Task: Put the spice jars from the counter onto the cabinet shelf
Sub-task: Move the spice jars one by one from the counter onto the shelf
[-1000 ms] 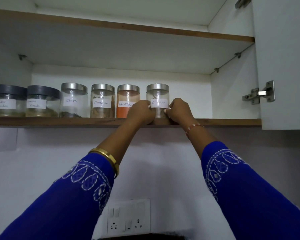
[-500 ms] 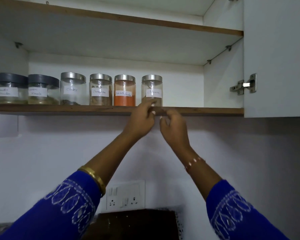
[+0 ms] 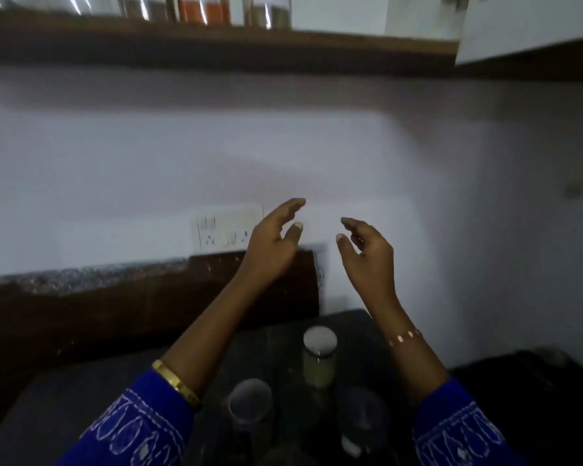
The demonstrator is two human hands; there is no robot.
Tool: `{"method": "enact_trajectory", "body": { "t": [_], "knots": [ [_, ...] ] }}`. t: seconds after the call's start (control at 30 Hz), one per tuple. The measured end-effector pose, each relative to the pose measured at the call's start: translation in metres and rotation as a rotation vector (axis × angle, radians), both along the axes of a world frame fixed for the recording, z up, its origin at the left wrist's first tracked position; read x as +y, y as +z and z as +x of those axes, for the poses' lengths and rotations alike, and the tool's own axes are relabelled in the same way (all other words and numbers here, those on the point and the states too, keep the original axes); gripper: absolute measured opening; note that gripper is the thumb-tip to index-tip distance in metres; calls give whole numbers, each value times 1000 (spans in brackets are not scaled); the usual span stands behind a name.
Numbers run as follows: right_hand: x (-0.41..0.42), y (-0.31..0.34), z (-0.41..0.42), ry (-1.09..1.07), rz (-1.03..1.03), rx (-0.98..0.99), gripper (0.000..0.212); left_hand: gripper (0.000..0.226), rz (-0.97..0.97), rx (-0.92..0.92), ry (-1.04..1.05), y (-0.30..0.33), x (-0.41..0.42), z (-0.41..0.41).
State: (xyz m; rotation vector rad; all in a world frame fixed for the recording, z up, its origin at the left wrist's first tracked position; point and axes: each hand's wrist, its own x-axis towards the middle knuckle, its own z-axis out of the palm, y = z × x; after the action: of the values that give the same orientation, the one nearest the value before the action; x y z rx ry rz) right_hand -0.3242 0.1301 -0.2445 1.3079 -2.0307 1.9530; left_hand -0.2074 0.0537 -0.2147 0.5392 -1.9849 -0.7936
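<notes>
My left hand (image 3: 272,243) and my right hand (image 3: 367,253) hang in mid-air in front of the wall, a short gap between them, fingers loosely spread, holding nothing. Below them on the dark counter (image 3: 64,408) stand three silver-lidded glass jars: one with pale contents (image 3: 319,356), one nearer me (image 3: 249,415), and a dim one at the lower right (image 3: 364,422). At the top edge the wooden cabinet shelf (image 3: 350,42) carries several jars, only their bottoms visible, among them one with orange powder (image 3: 204,10) and the rightmost one (image 3: 271,11).
A white switch and socket plate (image 3: 226,228) is on the wall behind my left hand. A dark wooden board (image 3: 148,297) leans against the wall behind the counter. The open cabinet door (image 3: 532,25) juts out at the top right.
Both hands have let go of the rightmost shelf jar and dropped well below the shelf. My view has tilted down, bringing the counter and its jars into sight.
</notes>
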Motion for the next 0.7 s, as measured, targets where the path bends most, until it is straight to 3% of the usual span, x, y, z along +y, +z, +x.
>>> {"method": "enact_trajectory", "body": {
  "t": [0.23,0.4,0.57,0.7],
  "knots": [
    [42,-94,4,-28,210,-185,32,41,269,-27,-64,-87,33,11],
    [67,-154,15,-19,483,-261,34,38,481,-73,-18,-142,51,18],
    [78,-206,12,-10,932,-41,81,36,598,-164,-3,-177,70,30],
    [74,-224,13,-137,1043,156,88,37,686,-224,-21,-206,87,40]
  ]
}}
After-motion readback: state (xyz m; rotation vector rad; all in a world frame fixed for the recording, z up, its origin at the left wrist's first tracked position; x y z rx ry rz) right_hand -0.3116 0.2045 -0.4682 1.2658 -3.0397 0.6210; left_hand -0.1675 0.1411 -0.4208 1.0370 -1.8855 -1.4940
